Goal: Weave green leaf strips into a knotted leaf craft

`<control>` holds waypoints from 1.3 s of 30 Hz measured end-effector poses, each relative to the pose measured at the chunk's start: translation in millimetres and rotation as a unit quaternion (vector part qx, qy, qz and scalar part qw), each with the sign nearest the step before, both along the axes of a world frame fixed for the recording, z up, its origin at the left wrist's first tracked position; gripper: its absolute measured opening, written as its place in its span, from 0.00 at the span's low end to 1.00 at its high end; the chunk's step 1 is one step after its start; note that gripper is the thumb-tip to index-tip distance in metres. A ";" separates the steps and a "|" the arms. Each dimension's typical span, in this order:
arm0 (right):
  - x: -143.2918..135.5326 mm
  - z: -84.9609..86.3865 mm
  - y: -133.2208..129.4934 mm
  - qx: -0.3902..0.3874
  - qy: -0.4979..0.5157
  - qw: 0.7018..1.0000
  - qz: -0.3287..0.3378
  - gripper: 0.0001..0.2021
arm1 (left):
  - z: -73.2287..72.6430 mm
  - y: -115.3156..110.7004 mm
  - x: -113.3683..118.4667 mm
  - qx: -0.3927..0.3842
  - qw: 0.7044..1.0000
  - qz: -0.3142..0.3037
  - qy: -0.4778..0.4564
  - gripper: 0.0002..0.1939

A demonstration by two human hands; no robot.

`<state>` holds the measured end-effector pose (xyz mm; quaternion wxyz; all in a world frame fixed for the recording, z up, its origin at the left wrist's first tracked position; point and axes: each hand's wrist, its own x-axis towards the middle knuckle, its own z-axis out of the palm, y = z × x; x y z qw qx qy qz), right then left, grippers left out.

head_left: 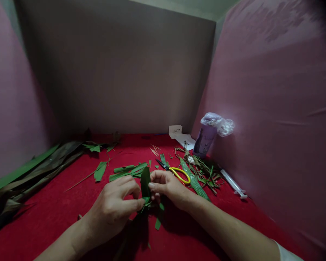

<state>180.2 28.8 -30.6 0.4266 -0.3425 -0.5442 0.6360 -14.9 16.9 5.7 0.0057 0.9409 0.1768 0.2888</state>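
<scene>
Between my two hands stands an upright piece of green leaf (145,182), dark and rounded at its top. My right hand (165,185) pinches its right edge between thumb and fingers. Lower down, my left hand (119,201) closes thumb and forefinger on the leaf's base, where smaller folded green bits show. A loose leaf strip (159,217) hangs or lies just below my right fingers; which one I cannot tell. Just beyond my right hand lie scissors with yellow handles (180,174), their black blades pointing away to the left. Cut leaf strips (129,172) lie beyond my left hand.
Long green and dried leaves (43,170) run along the left wall. At the right are a purple cup (205,139) wrapped in plastic, a heap of stems (206,172) and a syringe (233,184). Thin wooden sticks (154,149) and white paper (186,140) lie toward the back.
</scene>
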 end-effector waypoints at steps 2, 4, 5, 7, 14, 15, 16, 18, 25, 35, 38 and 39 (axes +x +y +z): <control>0.1 -0.3 0.3 -0.004 0.002 1.000 0.001 0.18 | -1.1 -0.2 0.1 -0.010 1.000 0.002 0.006 0.15; 0.4 0.2 0.3 -0.007 0.003 1.000 0.003 0.18 | -3.3 -0.6 1.5 -0.047 0.999 0.006 -0.010 0.15; 0.5 0.6 0.3 -0.008 0.003 1.000 0.005 0.18 | -4.2 -1.0 2.7 -0.078 0.997 0.003 -0.024 0.16; 0.7 0.9 0.2 -0.008 0.003 1.000 0.006 0.18 | -5.4 -2.1 5.6 -0.164 0.985 0.004 -0.058 0.13; 0.6 -3.5 1.5 -0.005 0.004 1.000 0.007 0.17 | -5.0 -3.3 10.3 -0.377 0.907 0.111 -0.148 0.07; 0.6 -3.9 1.4 -0.005 0.004 1.000 0.007 0.17 | -4.3 -3.1 10.6 -0.396 0.896 0.132 -0.153 0.07; 0.6 -4.0 1.3 -0.005 0.004 1.000 0.008 0.17 | -3.4 -3.1 11.0 -0.420 0.881 0.148 -0.159 0.06; 0.8 -3.8 1.0 -0.004 0.005 1.000 0.007 0.16 | -1.1 -3.1 11.9 -0.479 0.845 0.163 -0.173 0.04; 0.9 -2.6 0.7 0.001 -0.005 1.000 0.000 0.17 | -2.3 2.8 11.2 -0.574 0.770 0.163 -0.225 0.04; 0.9 -3.1 1.1 -0.007 0.000 1.000 -0.005 0.17 | -18.4 9.9 9.9 -0.610 0.737 0.151 -0.250 0.05; 0.7 -4.2 1.7 -0.007 0.003 1.000 -0.008 0.16 | -17.7 12.0 9.5 -0.634 0.715 0.137 -0.262 0.04; 0.7 -4.5 1.8 -0.006 0.004 1.000 -0.009 0.16 | -17.0 12.5 8.9 -0.640 0.712 0.128 -0.260 0.04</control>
